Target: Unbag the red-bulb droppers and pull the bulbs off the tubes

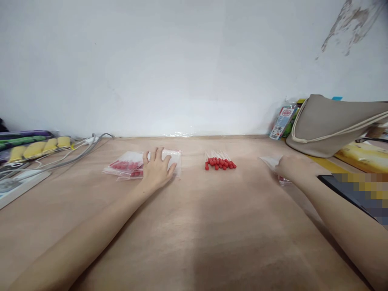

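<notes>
My left hand (157,169) lies flat with fingers spread on a stack of clear zip bags (125,165) that hold red-tipped droppers. A loose pile of red-tipped droppers (220,161) rests on the wooden table (194,234) between my hands. My right hand (291,167) lies over another clear bag (271,162) at the right, its fingers curled on the bag's edge; red shows under the hand.
A beige bag (327,123) with cord handles stands at the back right, beside a small labelled bottle (281,121). A dark tablet (348,186) lies at the right edge. Grey cables (75,153), yellow items (39,147) and a white board (21,184) crowd the left.
</notes>
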The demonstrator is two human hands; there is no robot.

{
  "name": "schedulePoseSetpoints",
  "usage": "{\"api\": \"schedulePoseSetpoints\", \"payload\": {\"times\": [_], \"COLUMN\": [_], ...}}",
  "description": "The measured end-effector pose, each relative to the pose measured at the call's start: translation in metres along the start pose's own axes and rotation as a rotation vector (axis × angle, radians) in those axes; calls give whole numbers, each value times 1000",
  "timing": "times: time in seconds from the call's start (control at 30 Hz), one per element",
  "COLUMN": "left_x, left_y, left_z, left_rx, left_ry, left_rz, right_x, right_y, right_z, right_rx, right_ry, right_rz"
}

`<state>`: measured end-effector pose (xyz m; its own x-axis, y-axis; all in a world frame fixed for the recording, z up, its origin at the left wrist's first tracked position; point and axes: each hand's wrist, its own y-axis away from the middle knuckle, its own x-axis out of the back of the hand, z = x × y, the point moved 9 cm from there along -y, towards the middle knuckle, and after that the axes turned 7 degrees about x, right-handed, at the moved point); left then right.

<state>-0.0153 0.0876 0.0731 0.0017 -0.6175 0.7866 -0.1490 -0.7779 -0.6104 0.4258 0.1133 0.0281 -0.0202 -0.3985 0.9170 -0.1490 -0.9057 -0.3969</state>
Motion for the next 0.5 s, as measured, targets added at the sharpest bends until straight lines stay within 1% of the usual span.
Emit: {"api": "schedulePoseSetpoints", "payload": {"times": [0.07,0.1,0.13,0.2,0.23,0.27,0.3,0.33,0.37,0.43,0.5], "left_x": [10,12,14,15,15,13,11,6,-1,-18,-26], "left_y": [14,20,26,35,37,38,37,36,35,40,48], "left_z": [10,14,16,19,19,19,19,18,19,26,39], "left_rx": [-80,-114,-136,-150,-139,-111,-61,17,120,363,562], "left_ry": [78,120,164,272,348,444,561,703,871,1247,1570], "left_rz": [29,29,24,3,-17,-55,-114,-197,-307,-568,-787], "right_x": [11,22,37,69,85,99,109,117,122,124,115], "right_y": [5,7,9,15,21,27,34,43,53,79,108], "right_z": [-3,-8,-16,-35,-46,-60,-76,-93,-111,-154,-192], "right_rx": [-57,-61,-51,-26,-13,36,105,186,285,580,831], "right_ry": [112,155,172,158,144,126,106,67,2,-132,-180], "right_rz": [-35,1,81,283,391,479,548,597,630,623,568]}}
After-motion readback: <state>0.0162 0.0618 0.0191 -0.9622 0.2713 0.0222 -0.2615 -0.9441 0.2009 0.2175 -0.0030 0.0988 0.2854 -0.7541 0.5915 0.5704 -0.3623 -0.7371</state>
